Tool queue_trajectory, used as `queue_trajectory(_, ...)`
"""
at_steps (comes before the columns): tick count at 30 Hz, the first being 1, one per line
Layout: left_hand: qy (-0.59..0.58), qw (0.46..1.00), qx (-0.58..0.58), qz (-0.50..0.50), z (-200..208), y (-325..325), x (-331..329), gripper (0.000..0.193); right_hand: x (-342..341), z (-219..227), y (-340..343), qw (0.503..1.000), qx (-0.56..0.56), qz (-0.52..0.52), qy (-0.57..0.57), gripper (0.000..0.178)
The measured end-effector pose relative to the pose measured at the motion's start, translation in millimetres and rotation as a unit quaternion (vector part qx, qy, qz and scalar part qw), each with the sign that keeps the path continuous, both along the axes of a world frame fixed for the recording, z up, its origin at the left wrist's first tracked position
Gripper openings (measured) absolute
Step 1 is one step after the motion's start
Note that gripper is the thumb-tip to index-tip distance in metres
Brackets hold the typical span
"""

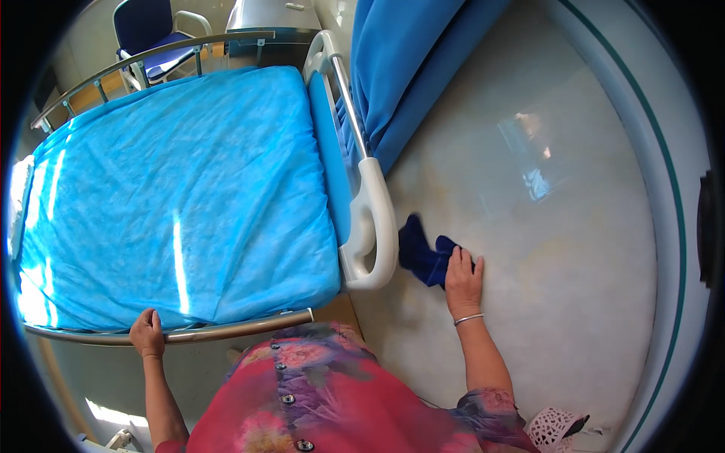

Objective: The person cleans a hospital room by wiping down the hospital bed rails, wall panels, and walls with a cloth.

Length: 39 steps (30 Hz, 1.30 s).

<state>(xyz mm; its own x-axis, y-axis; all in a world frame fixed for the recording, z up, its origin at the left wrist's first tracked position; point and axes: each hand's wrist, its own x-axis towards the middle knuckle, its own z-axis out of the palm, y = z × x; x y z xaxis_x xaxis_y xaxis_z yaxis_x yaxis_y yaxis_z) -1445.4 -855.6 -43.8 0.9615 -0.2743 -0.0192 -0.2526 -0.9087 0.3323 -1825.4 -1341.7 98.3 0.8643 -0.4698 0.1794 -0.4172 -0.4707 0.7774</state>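
My left hand (pixel 148 333) is closed around the near bronze-coloured side rail (pixel 242 329) of a bed. Off the bed's right end, my right hand (pixel 463 283) holds a crumpled dark blue cloth (pixel 424 255). The cloth's loose part sticks out to the left of my fingers, toward the bed's end board, and is slightly blurred. My right thumb and the underside of that grip are hidden. A bright blue sheet (pixel 181 196) with shallow wrinkles covers the bed, and strips of sunlight fall across it.
The white end board (pixel 381 219) with a metal bar rises at the bed's right end. A blue curtain (pixel 400 75) hangs behind it. Beyond the far rail (pixel 166 53) stand a blue chair (pixel 155 45) and a cabinet (pixel 273 19). A pink perforated object (pixel 555 429) is at lower right.
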Motion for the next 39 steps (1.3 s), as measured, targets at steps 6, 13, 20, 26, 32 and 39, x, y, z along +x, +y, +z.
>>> queue_trajectory(6,-0.021,1.000,-0.014,-0.015,1.2,1.2,-1.2,0.022,19.8,45.8,-0.1,0.997,-0.064,-0.038,-0.015,0.033)
queue_trajectory(13,-0.019,0.999,-0.026,-0.026,6.1,-1.1,-0.8,0.021,17.0,29.0,-13.6,0.994,-0.061,0.014,0.092,0.029)
queue_trajectory(20,-0.042,0.998,-0.035,-0.029,0.6,1.3,-2.2,0.020,30.9,66.5,-10.1,0.992,-0.102,-0.067,-0.014,0.029)
queue_trajectory(26,-0.052,0.997,-0.043,-0.034,-0.7,0.8,-0.1,0.020,22.9,25.5,-7.9,0.991,-0.041,-0.060,0.114,0.024)
queue_trajectory(32,-0.039,0.998,-0.030,-0.030,2.0,-0.3,0.5,0.021,37.2,65.3,-8.0,0.994,-0.089,-0.058,-0.008,0.027)
queue_trajectory(39,-0.033,0.998,-0.036,-0.030,4.9,-4.0,1.0,0.021,27.4,27.8,-4.3,0.990,-0.050,-0.083,0.098,0.027)
